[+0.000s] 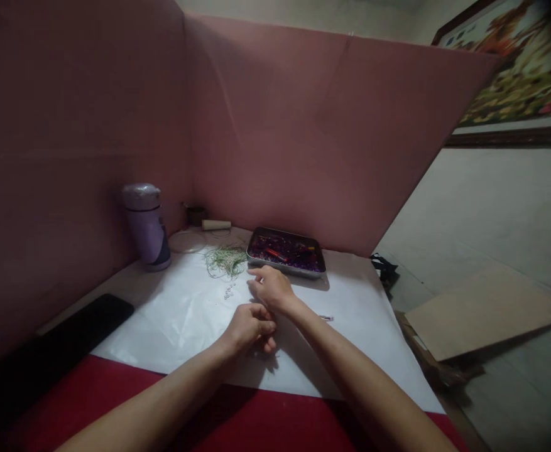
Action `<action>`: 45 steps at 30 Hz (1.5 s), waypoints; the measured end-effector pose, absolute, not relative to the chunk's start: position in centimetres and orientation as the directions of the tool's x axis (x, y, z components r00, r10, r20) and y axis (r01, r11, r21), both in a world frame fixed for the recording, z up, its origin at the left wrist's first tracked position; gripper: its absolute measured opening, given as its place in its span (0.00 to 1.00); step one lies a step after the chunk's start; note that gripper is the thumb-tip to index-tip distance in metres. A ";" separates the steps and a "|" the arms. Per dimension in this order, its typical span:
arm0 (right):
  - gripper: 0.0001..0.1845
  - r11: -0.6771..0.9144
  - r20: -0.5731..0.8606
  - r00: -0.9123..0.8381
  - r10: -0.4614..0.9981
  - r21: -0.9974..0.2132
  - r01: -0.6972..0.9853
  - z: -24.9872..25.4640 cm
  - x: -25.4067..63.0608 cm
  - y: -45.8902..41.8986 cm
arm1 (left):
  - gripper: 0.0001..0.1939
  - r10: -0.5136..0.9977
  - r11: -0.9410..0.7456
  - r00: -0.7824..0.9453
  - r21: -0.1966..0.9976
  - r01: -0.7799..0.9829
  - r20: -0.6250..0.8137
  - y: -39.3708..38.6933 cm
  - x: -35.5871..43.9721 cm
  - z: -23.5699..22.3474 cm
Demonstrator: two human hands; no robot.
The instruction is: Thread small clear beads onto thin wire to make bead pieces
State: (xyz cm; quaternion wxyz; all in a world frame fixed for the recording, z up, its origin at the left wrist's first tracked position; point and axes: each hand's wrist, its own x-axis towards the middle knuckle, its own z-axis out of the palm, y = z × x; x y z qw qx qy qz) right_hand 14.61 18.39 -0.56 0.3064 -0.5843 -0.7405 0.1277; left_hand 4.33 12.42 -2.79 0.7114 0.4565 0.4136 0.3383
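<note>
Our L hand (247,326) is part-curled, fingers bent in; can't tell if it's got anything. Our R hand (272,289) is approx half open, fingers out twd the small clear round beads (229,292), grip unclear. Beads lie loose on the white-covered surface (171,320), nr the tangled green-&-white thread (225,260); can't see any strung. Rect. metal tray (287,267) w/ purple bits sits just beyond R hand.

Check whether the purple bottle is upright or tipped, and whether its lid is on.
Upright: the purple bottle stands on its base on the white sheet, with its lid on top.
</note>
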 end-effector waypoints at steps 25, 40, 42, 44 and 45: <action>0.13 0.345 0.444 0.033 0.895 -0.739 0.579 -2.8 15.1 7.1 | 0.12 0.980 0.155 0.173 0.918 -0.365 -0.096 13.1 3.7 -2.7; 0.08 0.216 0.176 0.126 0.976 -0.772 -0.598 -0.6 20.3 8.7 | 0.05 0.953 0.270 0.223 0.906 -0.326 -0.204 12.8 3.9 -1.5; 0.09 0.164 0.171 0.056 0.984 -0.726 -0.668 -0.2 20.7 8.6 | 0.05 0.952 0.270 0.234 0.907 -0.323 -0.200 12.8 3.8 -1.6; 0.10 0.119 0.181 -0.009 0.983 -0.684 -0.720 0.3 20.8 8.4 | 0.05 0.950 0.267 0.246 0.911 -0.315 -0.193 12.7 3.9 -1.6; 0.10 0.110 0.184 -0.021 0.983 -0.671 -0.733 0.5 20.8 8.4 | 0.05 0.950 0.265 0.249 0.912 -0.314 -0.191 12.7 3.9 -1.6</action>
